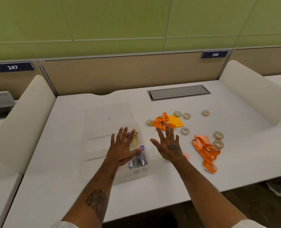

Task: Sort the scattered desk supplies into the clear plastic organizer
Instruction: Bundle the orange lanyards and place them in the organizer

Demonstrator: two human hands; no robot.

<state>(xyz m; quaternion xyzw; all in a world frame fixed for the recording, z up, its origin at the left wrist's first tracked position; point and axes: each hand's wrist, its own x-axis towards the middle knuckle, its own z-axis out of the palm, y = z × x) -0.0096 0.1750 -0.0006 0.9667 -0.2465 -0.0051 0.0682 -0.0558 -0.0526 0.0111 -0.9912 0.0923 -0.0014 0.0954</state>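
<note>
Clear plastic and compartmented, the organizer is barely told from the white desk; its rim could be misjudged and supplies dropped outside, or the light tray knocked aside. Its right compartment is covered by the spread, empty left hand. The right hand, likewise spread and empty, is held just beside it, near the tangled orange ribbon and the small tape rolls.

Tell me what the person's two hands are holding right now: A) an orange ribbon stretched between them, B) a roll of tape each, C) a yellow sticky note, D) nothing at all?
D: the left hand hovers over the clear organizer and the right hand beside it, both with fingers spread straight and nothing in them.
</note>
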